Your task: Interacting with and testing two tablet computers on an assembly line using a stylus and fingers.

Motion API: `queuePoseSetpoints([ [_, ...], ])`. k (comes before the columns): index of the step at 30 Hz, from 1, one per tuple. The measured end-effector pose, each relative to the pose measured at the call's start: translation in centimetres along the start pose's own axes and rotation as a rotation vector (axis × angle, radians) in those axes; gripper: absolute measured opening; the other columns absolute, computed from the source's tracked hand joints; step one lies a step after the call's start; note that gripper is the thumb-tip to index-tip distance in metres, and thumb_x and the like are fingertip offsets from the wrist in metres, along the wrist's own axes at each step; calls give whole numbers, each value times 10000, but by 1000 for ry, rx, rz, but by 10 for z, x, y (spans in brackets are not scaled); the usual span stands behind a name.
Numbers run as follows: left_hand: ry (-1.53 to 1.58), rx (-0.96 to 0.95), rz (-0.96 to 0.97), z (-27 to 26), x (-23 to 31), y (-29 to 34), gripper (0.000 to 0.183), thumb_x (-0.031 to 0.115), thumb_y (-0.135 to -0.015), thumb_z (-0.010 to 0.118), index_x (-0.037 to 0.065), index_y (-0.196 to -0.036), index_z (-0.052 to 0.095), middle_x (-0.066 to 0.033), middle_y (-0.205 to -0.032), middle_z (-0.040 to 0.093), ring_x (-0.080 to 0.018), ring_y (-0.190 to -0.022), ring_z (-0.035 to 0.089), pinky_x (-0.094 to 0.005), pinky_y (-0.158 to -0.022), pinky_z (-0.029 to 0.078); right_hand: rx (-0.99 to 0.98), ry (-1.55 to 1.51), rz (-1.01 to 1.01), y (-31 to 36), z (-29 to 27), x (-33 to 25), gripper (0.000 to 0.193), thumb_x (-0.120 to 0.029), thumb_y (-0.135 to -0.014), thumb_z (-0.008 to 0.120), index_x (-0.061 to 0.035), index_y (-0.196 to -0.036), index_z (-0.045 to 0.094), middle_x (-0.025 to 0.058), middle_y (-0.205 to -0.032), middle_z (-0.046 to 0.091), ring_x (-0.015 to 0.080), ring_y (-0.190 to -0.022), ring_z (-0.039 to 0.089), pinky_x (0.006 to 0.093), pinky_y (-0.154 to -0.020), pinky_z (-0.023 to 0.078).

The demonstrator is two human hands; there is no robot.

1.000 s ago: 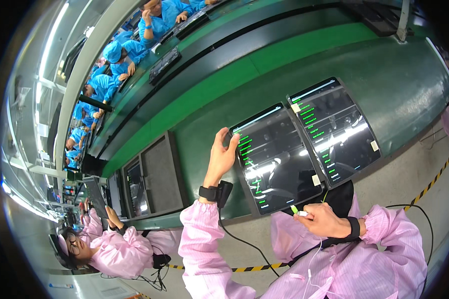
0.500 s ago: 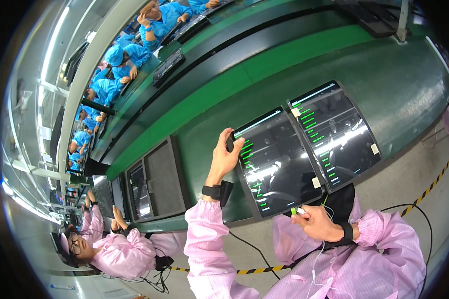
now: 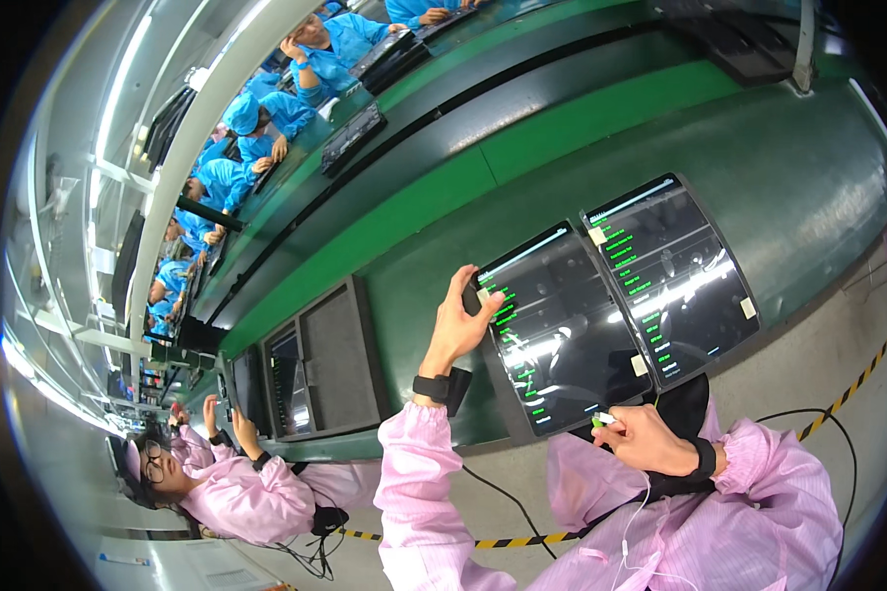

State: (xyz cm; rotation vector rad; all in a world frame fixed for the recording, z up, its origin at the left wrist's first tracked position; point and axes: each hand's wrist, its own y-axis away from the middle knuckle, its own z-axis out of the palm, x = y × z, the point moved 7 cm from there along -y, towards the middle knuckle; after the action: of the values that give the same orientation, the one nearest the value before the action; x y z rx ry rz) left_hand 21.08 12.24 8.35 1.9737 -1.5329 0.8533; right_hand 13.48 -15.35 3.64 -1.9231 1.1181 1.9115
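At the far left, a co-worker in pink (image 3: pixel 241 497) sits at the end of the green bench (image 3: pixel 404 305), with a row of people in blue (image 3: pixel 225 183) beyond. A dark tray (image 3: pixel 341 360) lies next on the bench, its left compartment holding a dark panel (image 3: pixel 288 379). To its right, the left hand (image 3: pixel 460 323) clasps the upper-left corner of the left tablet (image 3: pixel 577 330), thumb over the glass and fingers at the edge. This tablet lies screen up at the bench's near edge; its long axis slants from upper left to lower right, its top end pointing away from the person and somewhat left, its bottom end toward the person. At that bottom edge, the right hand (image 3: pixel 650 439) pinches a white plug (image 3: pixel 606 419) with a green tip, aimed up and left at the tablet; whether it is seated cannot be made out. A thin white cord (image 3: pixel 625 540) hangs below this hand. The right tablet (image 3: pixel 678 281) lies just beside the first, also screen up, its long axis nearly parallel. Rightmost, striped tape (image 3: pixel 851 382) crosses the floor.
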Motion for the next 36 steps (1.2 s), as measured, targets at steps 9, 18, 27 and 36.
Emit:
queuePoseSetpoints([
  [9, 30, -71, 13, 3, -8, 3, 933, 418, -723, 736, -20, -1378, 237, -219, -1389, 349, -327, -1286, 361, -370, -1044, 313, 36, 90, -121, 2, 0, -9, 181, -92, -810, 609, 44, -711, 541, 178, -627, 606, 250, -516, 603, 339, -463, 422],
  [18, 121, -252, -25, 10, 0, 15, 1213, 353, -601, 844, -54, -1406, 33, -265, -1419, 236, -313, -1337, 253, -338, -1087, 236, -98, 246, -321, 6, 0, -30, 165, -79, -790, 571, 68, -735, 517, 256, -655, 567, 411, -634, 589, 445, -538, 453],
  [27, 154, -235, -68, -7, -3, 24, 948, 308, -775, 722, 15, -1424, 96, -233, -1459, 184, -297, -1374, 161, -459, -1101, 193, 185, 20, -331, 37, -52, -19, 275, -162, -914, 485, 43, -729, 487, 176, -643, 606, 318, -583, 614, 376, -521, 488],
  [36, -182, -206, 98, 17, 127, -2, 685, 260, -813, 686, -40, -1324, 343, -246, -1312, 439, -310, -1243, 426, -384, -1011, 363, 456, 194, -2, 83, -140, 42, 289, -207, -916, 504, 5, -749, 608, 101, -602, 570, 167, -510, 513, 309, -479, 383],
])
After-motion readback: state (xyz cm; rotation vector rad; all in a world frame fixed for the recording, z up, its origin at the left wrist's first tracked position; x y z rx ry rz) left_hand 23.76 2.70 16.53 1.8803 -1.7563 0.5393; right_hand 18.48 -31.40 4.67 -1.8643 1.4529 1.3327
